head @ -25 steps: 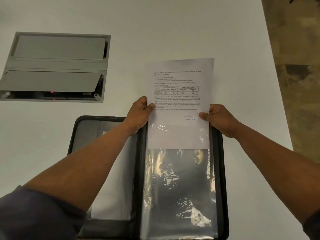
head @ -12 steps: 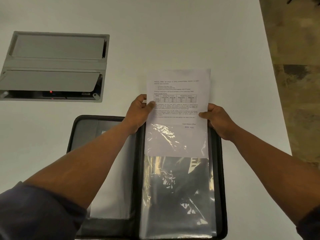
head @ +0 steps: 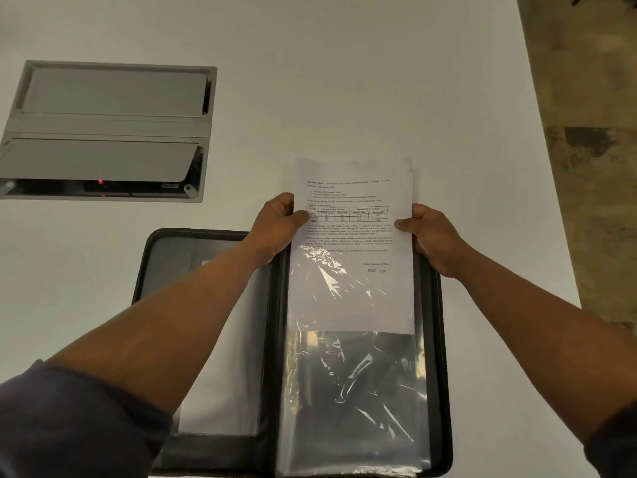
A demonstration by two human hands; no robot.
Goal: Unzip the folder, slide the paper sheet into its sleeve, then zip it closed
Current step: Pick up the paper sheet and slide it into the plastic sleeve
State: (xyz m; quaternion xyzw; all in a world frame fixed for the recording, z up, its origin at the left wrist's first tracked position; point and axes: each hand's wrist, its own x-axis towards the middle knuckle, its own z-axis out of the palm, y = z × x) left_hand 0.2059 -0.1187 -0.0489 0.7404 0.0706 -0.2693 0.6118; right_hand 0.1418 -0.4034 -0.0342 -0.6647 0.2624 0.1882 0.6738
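Head view: looked down over both forearms at a white table (head: 344,63), with everything below listed from left to right.
Panel: a grey hatch (head: 107,131) was set flush into the table at the far left; its two flaps lay closed, and a small red light glowed in the dark slot along its near edge.
Sleeve cuff: a dark blue sleeve (head: 79,419) covered the left upper arm at the bottom left corner.
Folder: a black zip folder (head: 162,257) lay open flat on the table, near the front edge, well apart from the hatch. Its left half carried a pale pocket panel, partly hidden by the left forearm.
Left hand: the left hand (head: 275,229) pinched the left edge of the paper, thumb on the printed face and fingers curled behind.
Paper: the printed sheet (head: 351,236) was held upright along the folder's right half. Its lower part sat inside the clear plastic sleeve (head: 355,391), whose wrinkles shone over the text; its upper part stuck out past the folder's far edge, over the bare table.
Right hand: the right hand (head: 434,236) pinched the right edge of the paper the same way, thumb on top.
Floor: a mottled brown floor (head: 593,132) showed beyond the table's right edge.
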